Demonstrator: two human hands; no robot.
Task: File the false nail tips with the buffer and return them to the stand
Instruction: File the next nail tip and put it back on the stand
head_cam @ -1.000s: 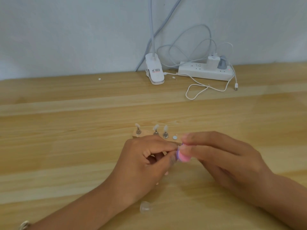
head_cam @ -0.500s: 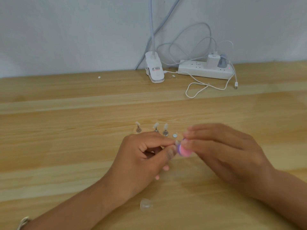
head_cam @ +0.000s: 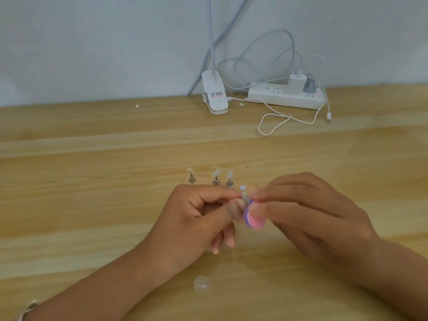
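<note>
Where the hands meet: the left hand (head_cam: 196, 218) pinches a nail tip (head_cam: 245, 197) between thumb and forefinger, at the buffer's upper edge.
Buffer (head_cam: 253, 222): pink and purple, gripped in the right hand's (head_cam: 308, 216) fingertips.
Stand (head_cam: 201, 180): just behind the hands and partly hidden by them, with three tips (head_cam: 217, 173) upright on pegs.
Table (head_cam: 92, 205): a loose clear tip (head_cam: 202, 281) lies near the left wrist; a power strip (head_cam: 284, 96) sits at the wall.
</note>
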